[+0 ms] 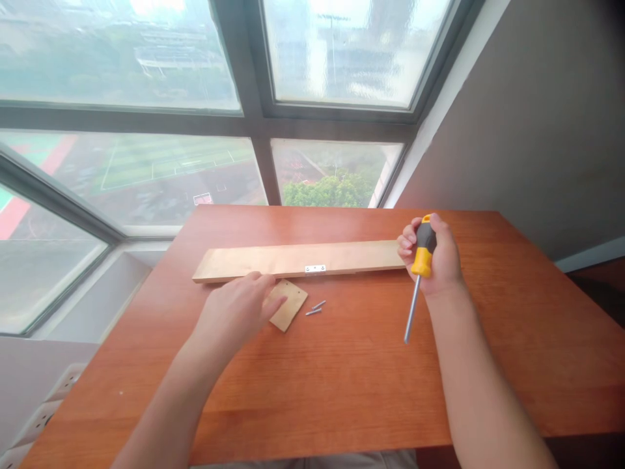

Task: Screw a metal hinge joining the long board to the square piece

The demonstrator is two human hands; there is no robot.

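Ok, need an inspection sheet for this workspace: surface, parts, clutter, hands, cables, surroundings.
Surface: reddish-brown wooden tabletop.
Job's things: long wooden board lying flat, metal plate at its near edge; small wooden panel and two screws in front of it; yellow-and-black screwdriver.
Clutter: tiny pale speck near the left edge.
Hands: right hand grips the screwdriver, tip downward; left hand open over the small panel, contact unclear.
Cables: nothing seen.
Surroundings: windows ahead, grey wall right, power sockets lower left.
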